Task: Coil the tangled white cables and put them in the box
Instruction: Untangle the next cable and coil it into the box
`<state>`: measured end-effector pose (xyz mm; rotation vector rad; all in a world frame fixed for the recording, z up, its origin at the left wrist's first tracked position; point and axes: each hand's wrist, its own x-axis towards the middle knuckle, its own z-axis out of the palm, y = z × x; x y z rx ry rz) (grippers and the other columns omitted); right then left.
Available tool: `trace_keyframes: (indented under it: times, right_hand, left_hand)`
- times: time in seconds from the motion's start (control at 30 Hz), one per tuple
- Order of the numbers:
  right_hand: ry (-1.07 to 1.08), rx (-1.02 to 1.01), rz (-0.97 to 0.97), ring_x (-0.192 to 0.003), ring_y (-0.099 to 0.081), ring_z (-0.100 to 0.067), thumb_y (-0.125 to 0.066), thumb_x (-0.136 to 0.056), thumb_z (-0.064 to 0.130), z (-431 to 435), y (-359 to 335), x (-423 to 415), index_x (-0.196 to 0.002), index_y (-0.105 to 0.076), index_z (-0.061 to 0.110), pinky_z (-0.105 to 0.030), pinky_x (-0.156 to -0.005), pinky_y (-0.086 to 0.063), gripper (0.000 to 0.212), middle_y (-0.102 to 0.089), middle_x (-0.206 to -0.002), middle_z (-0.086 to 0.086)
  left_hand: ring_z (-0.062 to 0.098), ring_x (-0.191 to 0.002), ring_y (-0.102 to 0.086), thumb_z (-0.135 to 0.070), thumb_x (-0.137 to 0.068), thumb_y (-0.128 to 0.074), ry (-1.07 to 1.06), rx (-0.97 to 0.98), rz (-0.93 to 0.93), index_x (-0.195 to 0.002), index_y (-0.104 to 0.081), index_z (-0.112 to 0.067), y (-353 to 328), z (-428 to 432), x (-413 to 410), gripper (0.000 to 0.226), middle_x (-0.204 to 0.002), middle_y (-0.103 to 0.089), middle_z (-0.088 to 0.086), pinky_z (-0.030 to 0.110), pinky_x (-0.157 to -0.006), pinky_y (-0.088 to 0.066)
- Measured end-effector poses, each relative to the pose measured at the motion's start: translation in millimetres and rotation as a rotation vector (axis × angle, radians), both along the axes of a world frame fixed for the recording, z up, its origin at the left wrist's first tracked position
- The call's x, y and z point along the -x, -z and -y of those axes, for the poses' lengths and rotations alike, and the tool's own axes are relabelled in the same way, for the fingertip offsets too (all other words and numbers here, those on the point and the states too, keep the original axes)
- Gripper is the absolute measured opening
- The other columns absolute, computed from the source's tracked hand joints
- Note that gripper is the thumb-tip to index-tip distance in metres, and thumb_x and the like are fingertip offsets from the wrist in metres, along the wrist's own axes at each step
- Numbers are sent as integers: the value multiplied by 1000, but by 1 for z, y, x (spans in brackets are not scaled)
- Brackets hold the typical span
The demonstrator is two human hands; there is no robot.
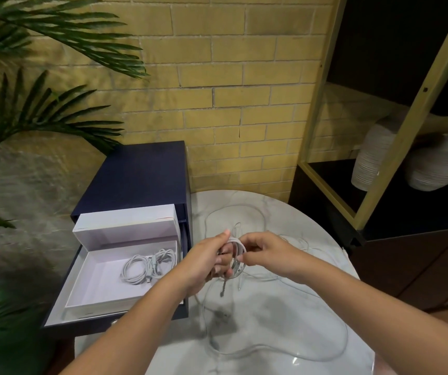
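Observation:
My left hand [206, 262] grips a small coil of white cable [237, 253] above the round marble table [285, 315], loops wound around its fingers. Close beside it, my right hand [260, 250] pinches the same cable at the coil's right side. A plug end dangles below the coil. The cable's loose length [323, 334] trails in wide loops over the table. To the left, the white box [103, 272] lies open in a pulled-out drawer, and two coiled white cables [147, 266] rest inside it.
The dark blue drawer cabinet [141, 174] stands left of the table against a yellow brick wall. Palm fronds [28, 115] reach in from the left. A dark shelf unit with pale ribbed vases [431, 169] stands on the right.

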<state>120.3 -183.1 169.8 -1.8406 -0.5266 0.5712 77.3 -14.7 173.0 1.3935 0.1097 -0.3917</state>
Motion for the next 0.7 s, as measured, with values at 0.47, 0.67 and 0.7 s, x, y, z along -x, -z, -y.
trace_keyframes:
  times: [0.47, 0.67, 0.7]
  right_hand:
    - [-47, -113, -331, -103, -62, -26, -54, -71, 7, -14, 5, -1, -105, -61, -1, -47, -107, -38, 36, -67, -101, -12]
    - [-19, -129, -294, -103, -64, -29, -55, -72, 9, -16, 4, 1, -109, -59, -2, -43, -101, -42, 39, -68, -100, -11]
    - [-16, -110, -258, -103, -63, -32, -56, -75, 9, -16, 4, 1, -109, -59, -3, -43, -100, -43, 36, -67, -101, -12]
  left_hand:
    - [9, -55, -49, -41, -99, -44, -99, -480, 347, -64, -49, -20, 8, -3, 3, 42, -60, -47, -6, 28, -61, -47]
    - [5, -53, -52, -37, -100, -43, -135, -478, 382, -68, -54, -19, 5, 1, 2, 39, -57, -50, -11, 25, -58, -48]
    - [10, -58, -54, -38, -100, -43, -135, -462, 368, -71, -56, -17, 6, 0, 1, 38, -62, -53, -6, 30, -61, -49]
